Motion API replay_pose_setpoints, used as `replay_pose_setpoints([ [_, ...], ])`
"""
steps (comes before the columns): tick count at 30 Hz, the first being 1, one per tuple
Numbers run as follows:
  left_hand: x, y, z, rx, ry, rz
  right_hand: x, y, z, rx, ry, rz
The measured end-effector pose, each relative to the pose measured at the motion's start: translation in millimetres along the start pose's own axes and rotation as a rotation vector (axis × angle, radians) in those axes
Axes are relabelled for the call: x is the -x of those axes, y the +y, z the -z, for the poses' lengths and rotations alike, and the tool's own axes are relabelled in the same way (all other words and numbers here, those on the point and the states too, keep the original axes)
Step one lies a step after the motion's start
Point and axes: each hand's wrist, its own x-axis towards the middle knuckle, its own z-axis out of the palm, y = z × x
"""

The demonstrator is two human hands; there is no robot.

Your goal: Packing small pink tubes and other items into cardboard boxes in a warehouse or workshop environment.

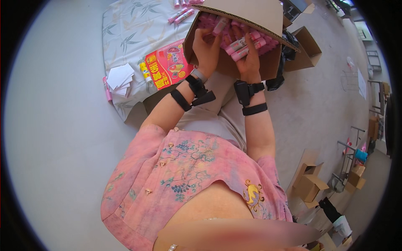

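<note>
An open cardboard box in front of me is full of small pink-and-white tubes. Both my hands reach into its open side. In my left hand, the fingers are bent and close around the lower end of one pink tube; the exact grip is partly hidden. Two more pink tubes lie side by side across the palm of my right hand, its fingers curled around them. Black straps with small devices circle both wrists.
Left of the box, a table with a leaf-patterned cloth bears a red-and-pink printed packet, a yellow tube, white cards and several pink tubes. An open carton and a black plastic bag are at the right.
</note>
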Motion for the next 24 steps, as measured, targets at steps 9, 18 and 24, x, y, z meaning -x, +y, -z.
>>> replay_pose_setpoints([
  [9,-45,-17,-21,-0.071,-0.254,-0.006,1,-1,1,-0.019,-0.001,-0.005],
  [18,-77,-11,-10,-0.022,-0.708,0.211,3,-3,5,-0.043,0.05,-0.013],
  [24,-78,-10,-12,0.239,-0.748,0.531,16,-7,2,-0.052,0.026,-0.023],
])
